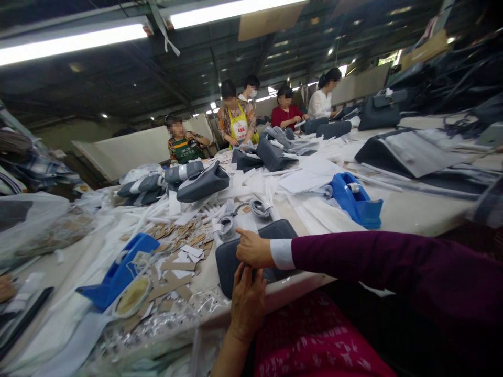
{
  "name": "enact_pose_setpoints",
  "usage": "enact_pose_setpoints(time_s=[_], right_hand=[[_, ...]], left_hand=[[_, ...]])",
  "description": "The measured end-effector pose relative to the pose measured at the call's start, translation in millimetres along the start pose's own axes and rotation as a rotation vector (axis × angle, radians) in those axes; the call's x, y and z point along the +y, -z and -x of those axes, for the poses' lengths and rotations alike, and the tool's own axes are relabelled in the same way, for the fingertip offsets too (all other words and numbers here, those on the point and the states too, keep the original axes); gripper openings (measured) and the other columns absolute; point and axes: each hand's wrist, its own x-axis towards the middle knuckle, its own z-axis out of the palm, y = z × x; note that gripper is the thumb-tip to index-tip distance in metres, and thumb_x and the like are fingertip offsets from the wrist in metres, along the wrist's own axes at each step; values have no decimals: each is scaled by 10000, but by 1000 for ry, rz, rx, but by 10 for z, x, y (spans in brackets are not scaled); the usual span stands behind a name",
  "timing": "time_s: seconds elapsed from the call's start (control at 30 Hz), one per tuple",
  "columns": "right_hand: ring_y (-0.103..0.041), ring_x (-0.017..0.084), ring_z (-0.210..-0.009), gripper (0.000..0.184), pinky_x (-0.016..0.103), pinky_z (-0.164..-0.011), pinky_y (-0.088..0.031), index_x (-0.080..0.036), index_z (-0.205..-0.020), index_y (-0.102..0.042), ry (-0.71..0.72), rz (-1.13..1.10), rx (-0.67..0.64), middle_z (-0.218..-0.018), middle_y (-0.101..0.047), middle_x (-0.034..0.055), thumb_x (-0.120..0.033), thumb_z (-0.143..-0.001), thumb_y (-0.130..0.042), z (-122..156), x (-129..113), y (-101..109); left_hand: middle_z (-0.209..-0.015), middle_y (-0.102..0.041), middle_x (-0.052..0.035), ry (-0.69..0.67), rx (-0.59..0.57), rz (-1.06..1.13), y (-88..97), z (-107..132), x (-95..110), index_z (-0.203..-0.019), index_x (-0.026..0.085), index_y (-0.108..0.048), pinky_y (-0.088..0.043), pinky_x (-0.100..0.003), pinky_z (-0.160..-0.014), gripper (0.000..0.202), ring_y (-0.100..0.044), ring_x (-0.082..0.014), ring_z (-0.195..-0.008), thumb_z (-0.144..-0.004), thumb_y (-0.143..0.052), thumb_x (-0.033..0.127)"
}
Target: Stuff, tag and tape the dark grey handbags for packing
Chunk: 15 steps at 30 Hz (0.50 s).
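Observation:
A dark grey bag piece point(251, 250) lies flat at the near edge of the work table point(412, 212). My right hand point(253, 249), in a purple sleeve with a white cuff, rests on top of it with fingers curled and the forefinger stretched toward its far edge. My left hand point(247, 301) comes up from below and presses its fingers against the near edge of the same piece. Whether either hand grips the piece is unclear.
Two blue tape dispensers point(118, 272) point(356, 199) stand left and right of the piece. Cardboard scraps point(176, 256), white strips and grey bags point(202, 183) cover the table. Several seated people point(238, 123) work at the far side. Plastic-wrapped bundles point(35, 225) lie at the left.

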Motion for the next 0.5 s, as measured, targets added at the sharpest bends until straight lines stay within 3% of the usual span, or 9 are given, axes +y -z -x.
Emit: enact_pose_setpoints(time_s=[0.17, 0.3, 0.4, 0.5], right_hand=[[-647, 213, -764, 137, 507, -1081, -201, -150, -862, -695, 8, 117, 42, -767, -709, 65, -202, -792, -589, -76, 148, -5], [-644, 260, -926, 246, 502, -1065, -190, -149, -924, -694, -34, 60, -56, -923, -717, 93, -234, -694, -717, -112, 410, 110], [-646, 260, -921, 237, 477, -1035, -203, -131, -923, -689, -111, -4, -96, -934, -710, 107, -218, -704, -719, -98, 643, 179], [-636, 245, -909, 128, 442, -993, -252, -99, -905, -669, -256, -59, 46, -901, -698, 127, -142, -800, -611, -38, 832, 224]], left_hand=[[-1202, -556, -130, -32, -12, 8, -5, -4, -6, -1243, 138, -546, -438, -462, -1024, 370, -491, -242, -1164, -878, -485, 134], [-1249, -568, -108, -44, 1, -7, 5, -12, -21, -1272, 137, -522, -408, -458, -1046, 399, -472, -244, -1219, -879, -462, 107], [-1293, -562, -106, -85, -6, -32, 22, -16, -29, -1290, 119, -503, -396, -442, -1060, 424, -449, -235, -1274, -872, -452, 75], [-1334, -545, -109, -111, -18, -53, -8, -3, -47, -1311, 113, -484, -390, -423, -1072, 449, -440, -221, -1302, -868, -440, 58]])
